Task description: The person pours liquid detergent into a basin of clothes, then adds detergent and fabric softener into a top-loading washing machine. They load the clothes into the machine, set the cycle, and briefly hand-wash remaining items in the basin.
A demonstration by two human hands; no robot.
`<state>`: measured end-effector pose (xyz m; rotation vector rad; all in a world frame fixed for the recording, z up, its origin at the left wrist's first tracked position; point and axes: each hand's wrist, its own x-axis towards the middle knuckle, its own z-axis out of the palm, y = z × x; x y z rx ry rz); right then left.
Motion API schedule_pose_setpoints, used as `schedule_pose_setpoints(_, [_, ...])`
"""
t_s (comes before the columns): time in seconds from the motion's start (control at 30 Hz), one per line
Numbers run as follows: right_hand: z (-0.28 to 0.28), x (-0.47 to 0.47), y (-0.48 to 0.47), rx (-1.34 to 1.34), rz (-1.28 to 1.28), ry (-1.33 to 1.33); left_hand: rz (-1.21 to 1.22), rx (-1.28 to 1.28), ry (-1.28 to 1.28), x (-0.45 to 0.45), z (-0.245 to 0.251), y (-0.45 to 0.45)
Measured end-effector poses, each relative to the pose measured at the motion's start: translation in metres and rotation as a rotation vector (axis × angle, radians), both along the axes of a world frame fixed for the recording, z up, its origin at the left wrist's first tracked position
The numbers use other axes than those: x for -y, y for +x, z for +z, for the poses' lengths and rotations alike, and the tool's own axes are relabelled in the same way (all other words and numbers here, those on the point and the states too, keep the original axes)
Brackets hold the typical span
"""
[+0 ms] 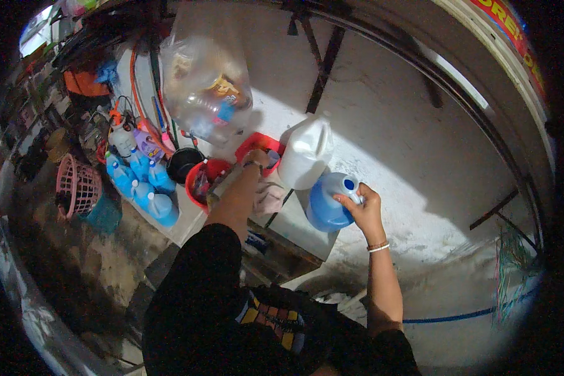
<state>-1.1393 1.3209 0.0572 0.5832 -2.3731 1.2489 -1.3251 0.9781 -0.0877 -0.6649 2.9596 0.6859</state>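
My right hand [363,203] grips the handle of a translucent plastic jug [326,207] that holds blue liquid. The jug's mouth is uncapped and faces up towards me. My left hand [259,160] reaches over a red plastic basin [254,143], right beside a small greyish cup-like thing [273,159]. Its fingers are too hidden to show whether they hold that thing. Behind the blue jug stands a larger white plastic jug [305,155]. A pale pink cloth [269,197] lies below my left wrist, on a light tiled ledge [305,230].
Several bottles of blue liquid [143,188] stand at the left, near a sprayer bottle [122,138] and a purple container [148,144]. A red bucket [195,183] and a black bucket [183,162] sit closer. A clear bag of plastic bottles [211,98] hangs by the wall [404,197].
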Motion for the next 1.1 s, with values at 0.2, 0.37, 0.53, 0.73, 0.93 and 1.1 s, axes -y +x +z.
schedule_pose_setpoints(0.2, [0.0,0.001,0.012,0.029,0.031,-0.139,-0.1,-0.031,0.051,0.034,0.01,-0.002])
schedule_pose_setpoints(0.37, [0.003,-0.002,0.017,0.107,0.012,-0.119,-0.022,-0.017,0.055,0.03,0.008,-0.009])
schedule_pose_setpoints(0.53, [0.003,0.002,0.017,0.107,-0.006,-0.038,0.053,0.008,0.045,0.009,0.001,-0.014])
schedule_pose_setpoints(0.73, [-0.009,0.019,0.015,-0.012,0.041,-0.049,0.037,-0.053,0.041,-0.002,0.013,-0.002])
schedule_pose_setpoints(0.93, [-0.002,0.021,0.017,-0.011,0.027,-0.012,0.003,-0.215,0.019,-0.004,0.028,0.031])
schedule_pose_setpoints(1.1, [0.006,0.015,0.016,-0.006,0.01,-0.037,-0.154,-0.296,-0.041,0.002,0.036,0.027])
